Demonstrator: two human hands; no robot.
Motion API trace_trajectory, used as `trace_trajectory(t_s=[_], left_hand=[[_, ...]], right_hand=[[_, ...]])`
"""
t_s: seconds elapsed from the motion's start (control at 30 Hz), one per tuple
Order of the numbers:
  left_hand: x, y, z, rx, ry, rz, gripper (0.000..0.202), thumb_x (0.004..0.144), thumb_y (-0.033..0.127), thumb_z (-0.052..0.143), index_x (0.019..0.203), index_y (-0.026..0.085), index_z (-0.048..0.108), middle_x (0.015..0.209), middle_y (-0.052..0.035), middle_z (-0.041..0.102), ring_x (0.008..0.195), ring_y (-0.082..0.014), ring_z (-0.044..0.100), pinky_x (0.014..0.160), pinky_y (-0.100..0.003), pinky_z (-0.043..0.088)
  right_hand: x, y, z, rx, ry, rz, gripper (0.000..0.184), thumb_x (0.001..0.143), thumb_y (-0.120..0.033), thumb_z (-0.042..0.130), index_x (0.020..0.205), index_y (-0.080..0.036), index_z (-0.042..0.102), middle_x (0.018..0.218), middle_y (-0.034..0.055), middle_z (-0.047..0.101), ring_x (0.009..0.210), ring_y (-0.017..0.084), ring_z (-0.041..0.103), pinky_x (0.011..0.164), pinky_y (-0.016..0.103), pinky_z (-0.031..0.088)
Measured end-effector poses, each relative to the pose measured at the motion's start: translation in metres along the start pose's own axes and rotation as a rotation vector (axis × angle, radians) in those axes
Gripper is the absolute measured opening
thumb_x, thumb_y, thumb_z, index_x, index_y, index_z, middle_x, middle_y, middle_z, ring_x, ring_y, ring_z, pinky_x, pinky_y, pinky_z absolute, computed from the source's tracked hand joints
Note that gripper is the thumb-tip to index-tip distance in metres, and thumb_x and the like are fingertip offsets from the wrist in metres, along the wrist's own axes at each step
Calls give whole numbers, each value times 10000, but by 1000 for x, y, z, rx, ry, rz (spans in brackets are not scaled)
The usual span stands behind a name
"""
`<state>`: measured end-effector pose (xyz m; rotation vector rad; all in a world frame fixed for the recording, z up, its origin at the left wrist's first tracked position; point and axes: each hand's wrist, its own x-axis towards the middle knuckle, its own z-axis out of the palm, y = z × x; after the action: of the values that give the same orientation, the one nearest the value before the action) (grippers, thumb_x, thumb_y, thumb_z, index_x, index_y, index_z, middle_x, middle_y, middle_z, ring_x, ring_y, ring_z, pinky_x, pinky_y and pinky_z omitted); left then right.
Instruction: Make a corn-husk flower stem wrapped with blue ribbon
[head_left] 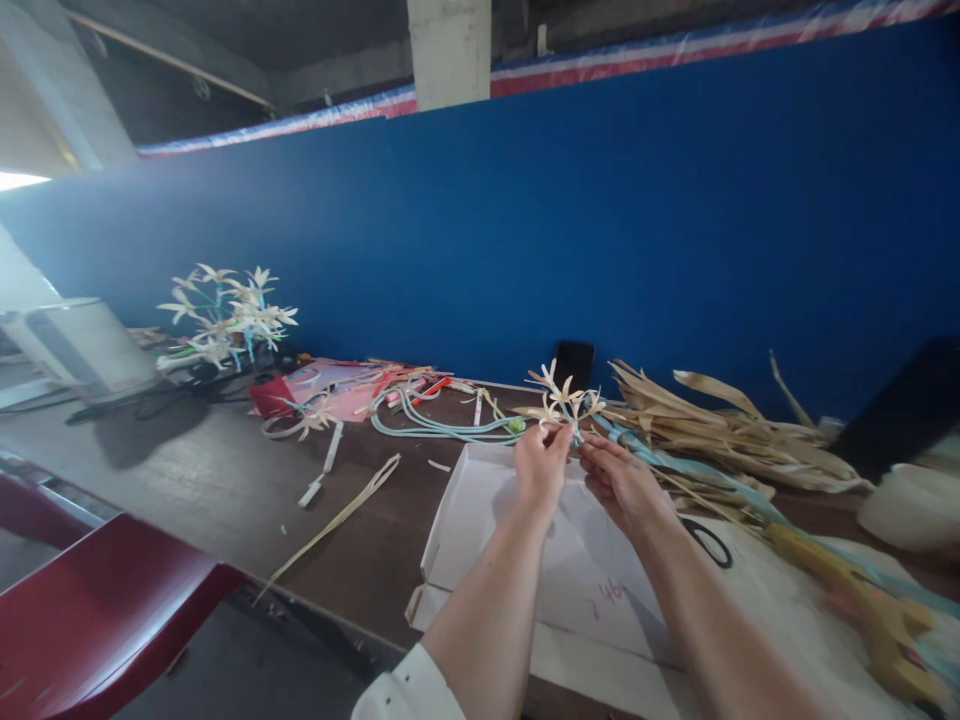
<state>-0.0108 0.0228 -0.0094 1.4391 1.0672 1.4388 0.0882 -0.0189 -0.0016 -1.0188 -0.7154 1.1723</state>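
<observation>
Both hands meet above a shallow white cardboard tray (480,520) on the dark wooden table (210,480). My left hand (538,468) is closed in a pinch on the stem of a small cluster of pale straw flowers (564,400). My right hand (619,482) is closed too, its fingers on the same stem just below the blooms, where a light blue ribbon (660,462) trails off to the right. The flowers stand just above my fingertips.
A pile of dried husk leaves (735,435) lies to the right, with black-handled scissors (706,542) and a yellow glue gun (862,600). Teal cords (435,425), pink paper (337,390) and a finished flower bunch (229,315) sit left. A blue wall (600,230) backs the table; a red chair (105,610) stands near left.
</observation>
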Motion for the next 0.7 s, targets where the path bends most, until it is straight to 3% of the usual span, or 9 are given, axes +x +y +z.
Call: trace_trajectory(t_s=[0.7], left_hand=[[-3,6,-2,166,81,193,210,784,355,596,735,154,631,763,-49,635,734,-152,579,707,-253,432]], right_hand=[[2,5,-1,73,23,-27,293,510,-245,804,772,-185,687,596,-14,560,471,57,394,355,184,186]])
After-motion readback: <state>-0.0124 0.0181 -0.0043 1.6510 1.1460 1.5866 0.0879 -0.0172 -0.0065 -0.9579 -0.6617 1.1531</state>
